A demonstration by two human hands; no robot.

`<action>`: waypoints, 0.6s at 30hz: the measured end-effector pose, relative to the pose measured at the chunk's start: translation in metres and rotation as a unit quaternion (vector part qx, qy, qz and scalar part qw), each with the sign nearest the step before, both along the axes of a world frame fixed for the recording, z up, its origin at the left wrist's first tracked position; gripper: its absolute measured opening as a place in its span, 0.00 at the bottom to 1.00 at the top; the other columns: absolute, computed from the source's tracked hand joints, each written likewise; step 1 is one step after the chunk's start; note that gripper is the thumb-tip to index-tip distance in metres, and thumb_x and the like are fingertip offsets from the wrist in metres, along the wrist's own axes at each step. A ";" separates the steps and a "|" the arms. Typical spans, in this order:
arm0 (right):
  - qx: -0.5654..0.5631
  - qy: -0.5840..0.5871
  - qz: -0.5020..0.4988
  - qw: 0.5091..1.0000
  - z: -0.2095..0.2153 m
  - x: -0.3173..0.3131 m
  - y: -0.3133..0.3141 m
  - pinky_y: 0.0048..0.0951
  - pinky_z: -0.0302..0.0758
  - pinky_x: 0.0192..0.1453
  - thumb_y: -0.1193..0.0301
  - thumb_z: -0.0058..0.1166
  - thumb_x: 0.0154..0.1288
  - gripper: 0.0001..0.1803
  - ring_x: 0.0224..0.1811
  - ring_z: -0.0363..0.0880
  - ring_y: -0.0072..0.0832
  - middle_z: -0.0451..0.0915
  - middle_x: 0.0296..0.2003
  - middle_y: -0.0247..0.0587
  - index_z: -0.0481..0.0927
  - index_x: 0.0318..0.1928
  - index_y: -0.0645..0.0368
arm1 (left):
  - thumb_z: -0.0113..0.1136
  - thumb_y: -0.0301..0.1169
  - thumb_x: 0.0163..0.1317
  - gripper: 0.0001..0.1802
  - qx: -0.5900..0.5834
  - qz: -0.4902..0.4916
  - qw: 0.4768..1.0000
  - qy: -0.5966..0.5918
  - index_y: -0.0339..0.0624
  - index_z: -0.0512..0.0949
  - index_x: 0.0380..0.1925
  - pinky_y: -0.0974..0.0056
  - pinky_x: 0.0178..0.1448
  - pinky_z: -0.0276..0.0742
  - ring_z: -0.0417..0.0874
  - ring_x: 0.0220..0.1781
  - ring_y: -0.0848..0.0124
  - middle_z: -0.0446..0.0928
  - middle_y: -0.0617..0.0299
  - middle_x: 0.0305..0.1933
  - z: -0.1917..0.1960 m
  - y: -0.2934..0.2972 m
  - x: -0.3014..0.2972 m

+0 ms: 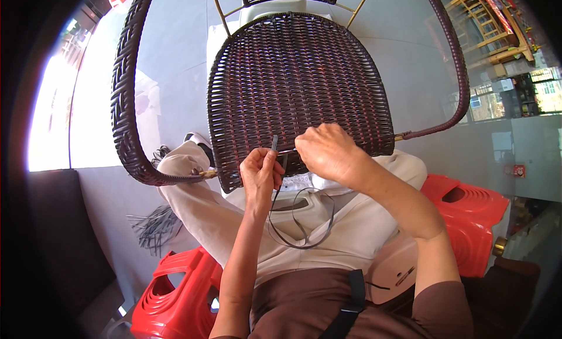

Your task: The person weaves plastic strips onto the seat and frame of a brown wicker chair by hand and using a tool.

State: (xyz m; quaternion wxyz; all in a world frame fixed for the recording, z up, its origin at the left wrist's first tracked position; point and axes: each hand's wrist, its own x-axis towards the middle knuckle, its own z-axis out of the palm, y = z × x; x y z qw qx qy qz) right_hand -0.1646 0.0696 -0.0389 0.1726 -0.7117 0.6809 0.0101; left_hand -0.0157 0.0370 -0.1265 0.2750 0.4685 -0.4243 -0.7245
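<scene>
A dark brown woven chair seat point(298, 76) stands before me, its near edge at my hands. My left hand point(259, 170) is closed at that edge, pinching a flat grey weaving strip point(274, 141) whose short end sticks up past the fingers. The rest of the strip hangs in loose loops over my lap. My right hand point(329, 153) is curled closed just right of the left one, against the seat's near edge. A thin, shiny length runs from it toward the left fingers; what it is, I cannot make out.
Braided armrests curve along both sides, the left point(124, 99) and the right point(459, 76). A red plastic stool point(175, 298) stands at lower left, another red stool point(462, 222) at right. A bundle of grey strips point(157, 228) lies on the floor.
</scene>
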 end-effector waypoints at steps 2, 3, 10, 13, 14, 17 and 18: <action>0.030 0.013 0.008 0.999 -0.002 0.006 0.012 0.40 0.77 0.31 0.74 0.47 0.56 0.07 0.27 0.80 0.43 0.78 0.22 0.51 0.77 0.25 0.62 | 0.50 0.31 0.65 0.10 0.001 0.002 1.000 0.004 0.34 0.73 0.29 0.75 0.12 0.57 0.65 0.10 0.80 0.71 0.63 0.15 -0.002 0.001 0.000; -0.012 0.019 -0.018 1.000 -0.012 0.008 0.023 0.40 0.76 0.30 0.73 0.47 0.57 0.06 0.26 0.80 0.43 0.78 0.22 0.50 0.76 0.28 0.62 | 0.50 0.32 0.65 0.11 0.001 0.003 1.000 0.006 0.35 0.73 0.30 0.75 0.12 0.57 0.65 0.10 0.80 0.71 0.63 0.15 -0.002 0.002 0.000; -0.049 0.032 -0.110 0.992 -0.016 0.019 0.032 0.31 0.78 0.28 0.73 0.50 0.55 0.06 0.25 0.82 0.36 0.80 0.22 0.45 0.79 0.24 0.59 | 0.50 0.32 0.65 0.11 -0.019 0.003 1.000 -0.010 0.35 0.73 0.30 0.75 0.12 0.57 0.65 0.10 0.80 0.71 0.63 0.15 0.002 0.000 -0.002; -0.045 0.035 -0.066 0.996 0.004 -0.010 0.019 0.36 0.78 0.29 0.73 0.50 0.53 0.08 0.25 0.82 0.39 0.80 0.22 0.47 0.79 0.21 0.59 | 0.51 0.32 0.65 0.10 -0.023 0.000 1.000 -0.007 0.34 0.73 0.31 0.75 0.12 0.57 0.65 0.10 0.80 0.71 0.62 0.15 0.001 0.001 -0.002; -0.033 0.025 -0.053 0.998 0.007 -0.016 0.014 0.37 0.78 0.31 0.73 0.51 0.52 0.07 0.26 0.82 0.40 0.80 0.22 0.48 0.79 0.22 0.60 | 0.51 0.31 0.65 0.10 -0.033 0.007 0.999 -0.015 0.34 0.73 0.32 0.75 0.11 0.57 0.65 0.09 0.80 0.71 0.62 0.15 0.002 0.002 -0.004; -0.069 0.007 -0.042 0.997 -0.004 -0.018 0.015 0.37 0.78 0.32 0.74 0.51 0.51 0.06 0.25 0.81 0.41 0.80 0.22 0.48 0.79 0.22 0.61 | 0.52 0.31 0.64 0.10 -0.051 0.010 0.998 -0.026 0.32 0.74 0.34 0.75 0.11 0.56 0.65 0.09 0.80 0.72 0.62 0.14 -0.002 0.002 -0.006; -0.066 -0.008 -0.043 0.997 -0.009 -0.017 0.017 0.37 0.79 0.32 0.74 0.51 0.51 0.06 0.26 0.81 0.41 0.80 0.23 0.49 0.79 0.22 0.61 | 0.52 0.30 0.64 0.10 -0.058 0.004 0.998 -0.031 0.32 0.74 0.35 0.75 0.10 0.56 0.65 0.08 0.80 0.72 0.62 0.14 -0.004 0.002 -0.006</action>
